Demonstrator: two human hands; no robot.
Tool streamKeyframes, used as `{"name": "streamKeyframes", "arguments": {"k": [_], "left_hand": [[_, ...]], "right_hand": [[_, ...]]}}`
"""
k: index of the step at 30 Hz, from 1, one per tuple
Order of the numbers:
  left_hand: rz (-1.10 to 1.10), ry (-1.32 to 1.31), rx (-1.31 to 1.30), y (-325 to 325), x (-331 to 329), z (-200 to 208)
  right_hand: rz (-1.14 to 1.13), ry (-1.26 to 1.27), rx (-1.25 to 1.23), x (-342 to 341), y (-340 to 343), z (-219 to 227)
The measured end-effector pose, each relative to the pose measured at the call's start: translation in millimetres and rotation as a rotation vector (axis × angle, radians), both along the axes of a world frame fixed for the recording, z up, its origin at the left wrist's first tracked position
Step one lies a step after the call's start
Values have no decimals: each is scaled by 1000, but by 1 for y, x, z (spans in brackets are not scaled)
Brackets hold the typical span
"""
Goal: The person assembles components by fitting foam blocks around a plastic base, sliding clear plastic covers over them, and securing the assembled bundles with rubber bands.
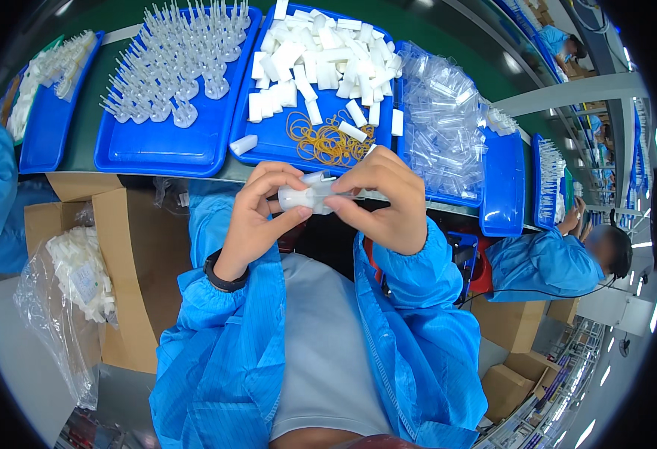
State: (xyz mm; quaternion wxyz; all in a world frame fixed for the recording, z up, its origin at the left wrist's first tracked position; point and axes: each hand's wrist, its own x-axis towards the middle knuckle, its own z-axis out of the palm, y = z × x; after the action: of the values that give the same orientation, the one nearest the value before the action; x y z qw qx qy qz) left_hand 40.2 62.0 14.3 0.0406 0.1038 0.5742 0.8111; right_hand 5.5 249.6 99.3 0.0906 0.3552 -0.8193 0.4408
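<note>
A whitish translucent part (296, 198) sits between the two hands, at 6 o'clock from a blue tray (274, 136). The left hand (261, 202) has its fingers around the 9 o'clock side; the right hand (388, 198) pinches the 3 o'clock end. White blocks (313, 56) and amber rubber bands (321, 142) fill the tray. Clear plastic pieces (444, 123) lie piled at 2 o'clock from the part.

Left fingers (272, 181), right fingers (362, 178) on white part (296, 198); yellow bands (330, 152) in blue tray (274, 136).
</note>
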Motion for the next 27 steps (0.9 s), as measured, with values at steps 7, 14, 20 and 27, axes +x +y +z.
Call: {"name": "streamKeyframes", "arguments": {"k": [7,14,20,27], "left_hand": [[26,-5,8,0,0,-1],[39,3,-12,2,1,1],[35,16,-47,3,0,0],[54,-6,-45,5,1,2]], "right_hand": [[48,-435,-104,-1,19,-10],[-24,-601,-165,4,26,-6],[-49,-317,-2,2,24,4],[-62,-432,-34,0,22,1]]}}
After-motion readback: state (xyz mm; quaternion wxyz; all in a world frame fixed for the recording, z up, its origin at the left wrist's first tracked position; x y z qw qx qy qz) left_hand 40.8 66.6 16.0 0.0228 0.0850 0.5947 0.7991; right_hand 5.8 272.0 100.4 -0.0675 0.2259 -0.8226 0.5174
